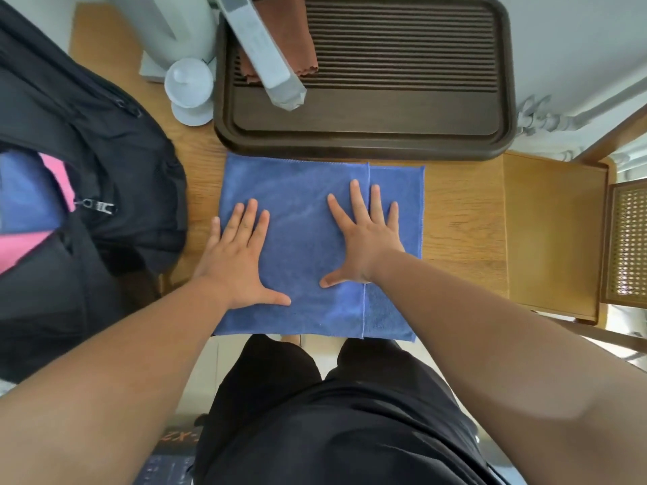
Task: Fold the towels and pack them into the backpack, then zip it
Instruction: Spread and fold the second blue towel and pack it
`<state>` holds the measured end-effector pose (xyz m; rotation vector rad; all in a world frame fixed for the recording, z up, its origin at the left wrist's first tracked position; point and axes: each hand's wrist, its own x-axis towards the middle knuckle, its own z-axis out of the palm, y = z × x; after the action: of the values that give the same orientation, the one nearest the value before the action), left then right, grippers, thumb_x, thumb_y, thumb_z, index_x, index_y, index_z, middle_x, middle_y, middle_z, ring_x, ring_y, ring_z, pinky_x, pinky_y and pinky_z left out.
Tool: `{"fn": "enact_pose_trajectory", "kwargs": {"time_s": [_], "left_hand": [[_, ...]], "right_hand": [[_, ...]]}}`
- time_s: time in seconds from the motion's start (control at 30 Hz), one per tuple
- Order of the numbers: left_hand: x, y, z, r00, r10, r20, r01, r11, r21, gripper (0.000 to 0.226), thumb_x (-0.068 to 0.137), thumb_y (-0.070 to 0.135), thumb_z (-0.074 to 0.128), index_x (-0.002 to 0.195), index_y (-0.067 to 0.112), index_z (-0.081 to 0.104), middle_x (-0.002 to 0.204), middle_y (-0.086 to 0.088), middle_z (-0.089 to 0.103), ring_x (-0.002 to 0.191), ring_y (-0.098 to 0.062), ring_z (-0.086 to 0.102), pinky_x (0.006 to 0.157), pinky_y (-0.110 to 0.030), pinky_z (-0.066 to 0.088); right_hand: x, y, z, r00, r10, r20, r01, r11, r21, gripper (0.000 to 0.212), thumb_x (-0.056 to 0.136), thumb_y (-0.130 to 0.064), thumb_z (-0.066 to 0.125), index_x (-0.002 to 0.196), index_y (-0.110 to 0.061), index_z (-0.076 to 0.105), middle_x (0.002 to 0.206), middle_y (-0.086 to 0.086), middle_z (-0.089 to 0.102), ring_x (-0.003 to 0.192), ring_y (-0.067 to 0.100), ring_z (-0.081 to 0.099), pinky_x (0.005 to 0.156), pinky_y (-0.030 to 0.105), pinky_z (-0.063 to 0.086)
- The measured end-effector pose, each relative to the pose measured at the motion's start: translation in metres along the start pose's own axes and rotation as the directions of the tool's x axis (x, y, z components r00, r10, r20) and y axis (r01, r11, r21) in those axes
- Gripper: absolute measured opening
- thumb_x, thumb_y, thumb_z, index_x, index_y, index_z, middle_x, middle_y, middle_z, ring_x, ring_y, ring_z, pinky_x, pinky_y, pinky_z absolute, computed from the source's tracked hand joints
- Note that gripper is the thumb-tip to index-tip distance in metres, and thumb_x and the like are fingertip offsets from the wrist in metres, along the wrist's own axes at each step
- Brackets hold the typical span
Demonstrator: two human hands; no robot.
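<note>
Folded blue towel (pixel 304 218) lies flat at the surface (pixel 462 222) near edge, centre. On it left grip (pixel 238 260) and right grip (pixel 367 239) press, both flat, fingers spread straight. Unzipped backpack (pixel 122 162) at left edge, blue and pink cloth (pixel 24 190) inside.

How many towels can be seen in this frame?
4: blue microfibre towel on wooden table; brown cloth on dark slatted tray; blue piece and pink piece inside black backpack, where more may hide.
</note>
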<state>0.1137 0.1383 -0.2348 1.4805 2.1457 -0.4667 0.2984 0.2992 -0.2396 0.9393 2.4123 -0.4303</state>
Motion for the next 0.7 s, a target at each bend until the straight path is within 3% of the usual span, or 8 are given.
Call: {"fn": "enact_pose_trajectory", "kwargs": {"time_s": [0.13, 0.23, 0.3, 0.37, 0.4, 0.5, 0.7], "left_hand": [[-0.002, -0.007, -0.006, 1.0, -0.01, 0.013, 0.01, 1.0, 0.017, 0.156, 0.046, 0.103, 0.044, 0.152, 0.015, -0.03, 0.158, -0.011, -0.038, 0.147, -0.028, -0.033, 0.121, -0.056, -0.009], [-0.008, 0.011, -0.012, 0.999, 0.0, -0.039, -0.003, 0.999, -0.053, 0.144, 0.056, 0.092, 0.057, 0.156, 0.022, -0.02, 0.163, -0.013, -0.025, 0.152, -0.033, -0.019, 0.122, -0.055, -0.005], [-0.016, 0.034, -0.021, 0.99, 0.045, -0.133, -0.065, 0.987, -0.147, 0.118, 0.065, 0.081, 0.063, 0.156, 0.024, 0.012, 0.161, -0.011, 0.015, 0.148, -0.033, 0.018, 0.12, -0.048, 0.017], [-0.022, 0.063, -0.029, 0.967, 0.107, -0.231, -0.164, 0.956, -0.244, 0.068, 0.075, 0.065, 0.067, 0.124, 0.022, 0.048, 0.124, -0.003, 0.051, 0.116, -0.027, 0.05, 0.095, -0.04, 0.04], [-0.024, 0.079, -0.033, 0.968, 0.121, -0.22, -0.182, 0.941, -0.285, 0.048, 0.08, 0.058, 0.067, 0.105, 0.021, 0.051, 0.107, -0.001, 0.057, 0.102, -0.026, 0.055, 0.084, -0.038, 0.043], [-0.027, 0.12, -0.033, 0.992, 0.102, -0.073, -0.121, 0.935, -0.333, 0.035, 0.09, 0.049, 0.061, 0.08, 0.019, 0.046, 0.084, 0.001, 0.059, 0.084, -0.025, 0.06, 0.068, -0.035, 0.045], [-0.032, 0.156, -0.002, 0.998, -0.058, 0.027, 0.063, 0.933, -0.356, 0.042, 0.087, 0.054, 0.062, 0.073, 0.02, 0.041, 0.077, 0.006, 0.045, 0.078, -0.02, 0.05, 0.063, -0.032, 0.037]], "right_hand": [[0.004, -0.013, -0.008, 1.0, 0.004, 0.021, -0.004, 1.0, 0.016, 0.148, 0.047, -0.091, 0.066, 0.153, -0.04, -0.022, 0.16, 0.003, -0.036, 0.146, 0.038, -0.033, 0.117, 0.066, -0.008], [-0.002, -0.005, -0.016, 0.999, 0.032, -0.04, -0.026, 0.988, 0.15, 0.123, 0.063, -0.088, 0.059, 0.158, -0.039, -0.001, 0.165, 0.0, -0.021, 0.151, 0.03, -0.023, 0.121, 0.06, -0.001], [-0.005, 0.007, -0.021, 0.986, 0.107, -0.128, -0.072, 0.967, 0.246, 0.1, 0.076, -0.08, 0.056, 0.157, -0.035, 0.019, 0.167, 0.001, 0.001, 0.153, 0.028, -0.006, 0.122, 0.052, 0.008], [-0.005, 0.022, -0.026, 0.968, 0.178, -0.18, -0.121, 0.95, 0.288, 0.082, 0.085, -0.069, 0.056, 0.153, -0.03, 0.033, 0.161, 0.0, 0.022, 0.149, 0.027, 0.013, 0.117, 0.049, 0.02], [-0.004, 0.028, -0.029, 0.966, 0.186, -0.179, -0.129, 0.949, 0.289, 0.076, 0.087, -0.065, 0.056, 0.151, -0.029, 0.037, 0.158, -0.001, 0.027, 0.146, 0.027, 0.018, 0.115, 0.049, 0.023], [0.002, 0.041, -0.038, 0.987, 0.106, -0.117, -0.075, 0.967, 0.242, 0.066, 0.091, -0.058, 0.056, 0.15, -0.032, 0.04, 0.158, -0.005, 0.029, 0.146, 0.027, 0.019, 0.114, 0.05, 0.024], [0.014, 0.043, -0.046, 0.991, -0.092, -0.096, 0.099, 0.993, 0.065, 0.063, 0.091, -0.057, 0.054, 0.149, -0.037, 0.039, 0.163, -0.006, 0.021, 0.149, 0.027, 0.013, 0.113, 0.049, 0.024]]}}
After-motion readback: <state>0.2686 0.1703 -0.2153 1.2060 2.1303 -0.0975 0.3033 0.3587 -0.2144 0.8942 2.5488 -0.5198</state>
